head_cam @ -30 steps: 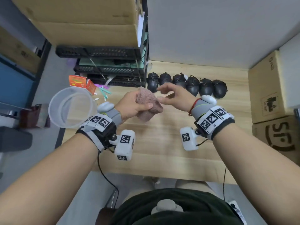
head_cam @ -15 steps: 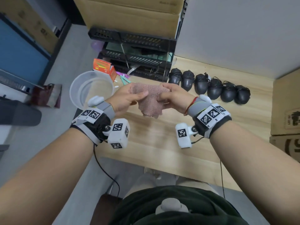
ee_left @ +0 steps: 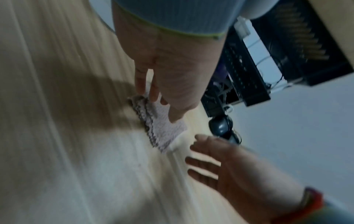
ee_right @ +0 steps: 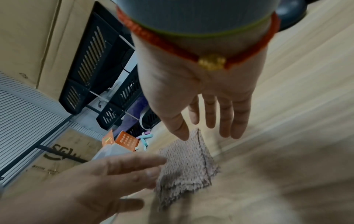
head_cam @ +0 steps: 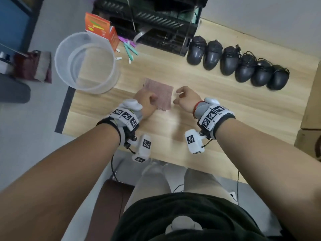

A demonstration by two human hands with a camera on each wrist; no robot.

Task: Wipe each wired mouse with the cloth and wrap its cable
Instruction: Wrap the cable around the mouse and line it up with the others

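A pinkish-brown cloth [head_cam: 164,94] [ee_left: 162,131] [ee_right: 189,163] lies folded flat on the wooden table [head_cam: 199,105]. My left hand [head_cam: 146,101] [ee_left: 161,104] [ee_right: 122,171] rests over its left edge, fingers fairly straight and the thumb touching it. Just right of the cloth hovers my right hand [head_cam: 185,97] [ee_left: 210,163] [ee_right: 206,121], fingers spread and holding nothing. Several black wired mice [head_cam: 231,60] stand in a row at the back right, cables wound round their bodies. The left wrist view catches one mouse [ee_left: 220,125].
A translucent round plastic tub [head_cam: 60,63] stands at the table's left edge, with an orange box [head_cam: 100,26] and coloured pens [head_cam: 130,49] behind it. Black stacked trays [head_cam: 156,23] fill the back. Cardboard boxes [head_cam: 312,105] border the right side.
Both hands held the cloth up in the air before. It now lies folded on the table; the right hand has let go and both hands have come down and nearer.
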